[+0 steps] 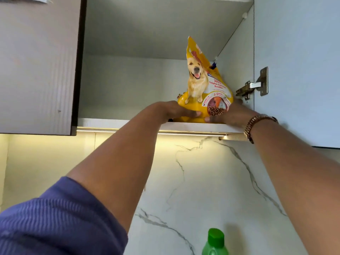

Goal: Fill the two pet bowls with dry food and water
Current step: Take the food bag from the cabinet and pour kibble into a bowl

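Note:
A yellow dog food bag (202, 83) with a dog picture stands upright on the shelf of an open wall cabinet (128, 122), near its right side. My left hand (174, 110) grips the bag's lower left, fingers across its front. On the bag's lower right, my right hand (230, 115) holds the base; a gold watch sits on that wrist. Both arms reach up from below. The pet bowls are out of sight.
The cabinet door (294, 70) hangs open on the right with a metal hinge (253, 85). A closed dark cabinet door (36, 65) is on the left. A green-capped bottle (215, 242) stands below against the marble wall (202, 181).

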